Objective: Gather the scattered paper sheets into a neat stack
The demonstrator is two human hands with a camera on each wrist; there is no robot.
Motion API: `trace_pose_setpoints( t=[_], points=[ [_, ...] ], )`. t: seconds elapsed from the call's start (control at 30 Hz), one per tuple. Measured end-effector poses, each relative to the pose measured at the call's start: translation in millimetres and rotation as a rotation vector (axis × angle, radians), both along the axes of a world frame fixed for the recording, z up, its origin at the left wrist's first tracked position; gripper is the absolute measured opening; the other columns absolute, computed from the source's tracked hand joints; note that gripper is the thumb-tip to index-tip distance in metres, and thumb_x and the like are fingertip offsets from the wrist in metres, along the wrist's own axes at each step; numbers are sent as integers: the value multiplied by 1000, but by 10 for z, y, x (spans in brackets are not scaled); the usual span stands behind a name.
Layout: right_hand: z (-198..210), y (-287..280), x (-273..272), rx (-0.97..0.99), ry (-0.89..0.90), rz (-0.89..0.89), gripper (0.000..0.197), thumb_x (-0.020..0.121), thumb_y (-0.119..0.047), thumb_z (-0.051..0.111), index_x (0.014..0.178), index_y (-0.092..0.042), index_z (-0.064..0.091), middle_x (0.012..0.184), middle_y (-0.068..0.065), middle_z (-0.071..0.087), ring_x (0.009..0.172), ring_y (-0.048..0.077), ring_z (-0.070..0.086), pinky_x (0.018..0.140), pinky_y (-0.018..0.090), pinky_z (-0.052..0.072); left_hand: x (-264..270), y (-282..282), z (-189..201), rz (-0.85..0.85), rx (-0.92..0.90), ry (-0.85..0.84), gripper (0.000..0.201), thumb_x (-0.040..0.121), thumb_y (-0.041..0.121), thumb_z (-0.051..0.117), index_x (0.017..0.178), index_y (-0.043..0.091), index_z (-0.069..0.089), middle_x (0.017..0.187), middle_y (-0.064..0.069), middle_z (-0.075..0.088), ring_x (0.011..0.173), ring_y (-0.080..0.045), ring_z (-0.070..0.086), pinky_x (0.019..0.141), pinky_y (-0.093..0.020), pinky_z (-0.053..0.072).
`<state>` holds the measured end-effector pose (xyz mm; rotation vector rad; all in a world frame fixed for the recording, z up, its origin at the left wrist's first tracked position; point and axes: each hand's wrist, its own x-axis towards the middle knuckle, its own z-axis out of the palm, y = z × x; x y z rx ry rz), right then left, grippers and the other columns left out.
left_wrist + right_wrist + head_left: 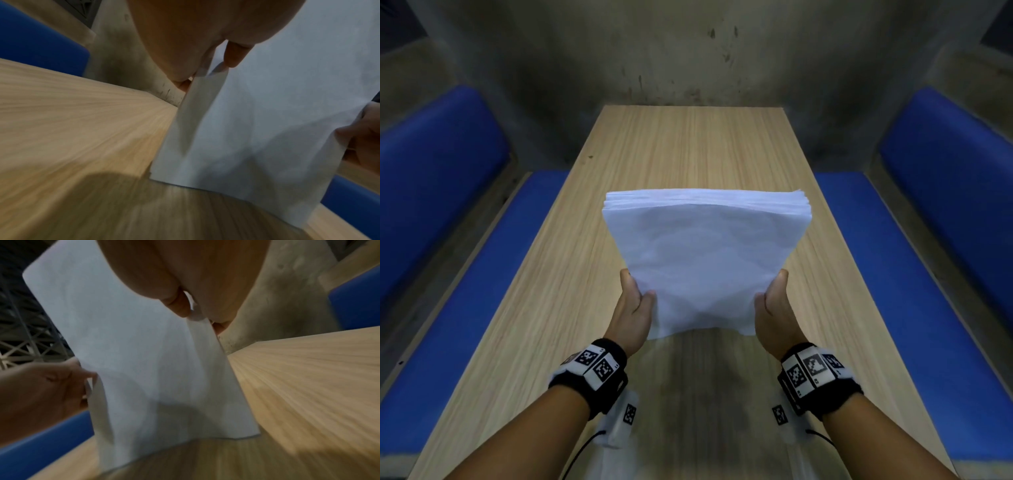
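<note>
A stack of white paper sheets (705, 253) stands nearly upright over the middle of the wooden table (551, 308), its lower edge at or just above the tabletop. My left hand (635, 305) grips the stack's lower left side, thumb on the near face. My right hand (774, 305) grips the lower right side the same way. In the left wrist view the paper stack (267, 121) fills the right half, pinched by my left hand (205, 65). The right wrist view has the paper stack (144, 361) held by my right hand (195, 308). The sheets' top edges are slightly fanned.
Blue padded benches run along the left (431, 192) and right (955, 178) sides of the table. A stained concrete wall (688, 61) closes off the far end. No other sheets lie on the tabletop in view.
</note>
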<state>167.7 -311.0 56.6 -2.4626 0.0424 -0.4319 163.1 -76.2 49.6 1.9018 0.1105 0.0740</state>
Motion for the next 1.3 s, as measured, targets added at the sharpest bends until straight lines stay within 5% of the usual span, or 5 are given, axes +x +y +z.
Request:
trace_pose_setpoints(
  t=[0.2, 0.3, 0.67, 1.07, 1.3],
  points=[
    [114, -199, 68, 193, 168, 212, 10, 91, 1, 36, 98, -7, 37, 84, 9, 46, 75, 19, 46, 78, 28, 34, 262, -9, -7, -54, 178, 0, 46, 91, 28, 42, 133, 14, 33, 139, -2, 46, 134, -16, 41, 116, -42, 27],
    [177, -472, 211, 222, 370, 264, 19, 88, 3, 34, 107, -2, 33, 86, 28, 47, 77, 38, 50, 77, 50, 44, 365, -232, 155, -120, 59, 128, 31, 95, 8, 43, 125, 3, 35, 124, -1, 49, 116, -13, 46, 106, -35, 35],
    [-357, -1290, 554, 20, 806, 54, 30, 84, 1, 41, 68, -19, 25, 71, 3, 30, 60, 17, 27, 54, 28, 22, 570, -1124, -463, -159, 236, 524, 29, 81, 2, 51, 65, 18, 32, 60, 0, 31, 52, -17, 30, 48, -23, 25],
    [-748, -1303, 564, -95, 732, -24, 28, 83, 2, 50, 106, -9, 39, 85, 7, 42, 76, 25, 44, 58, 27, 34, 612, -1167, -787, -90, 467, 380, 56, 72, 15, 68, 120, 18, 40, 103, -11, 61, 92, -31, 63, 72, -41, 55],
    [-718, -1281, 492, -455, 673, 184, 56, 84, -11, 43, 137, -28, 40, 157, -3, 21, 136, 25, 28, 103, 46, 24, 540, -1169, -769, -429, 997, 197, 54, 93, 38, 44, 146, 36, 34, 162, 8, 20, 149, -22, 13, 116, -49, 16]
  ],
)
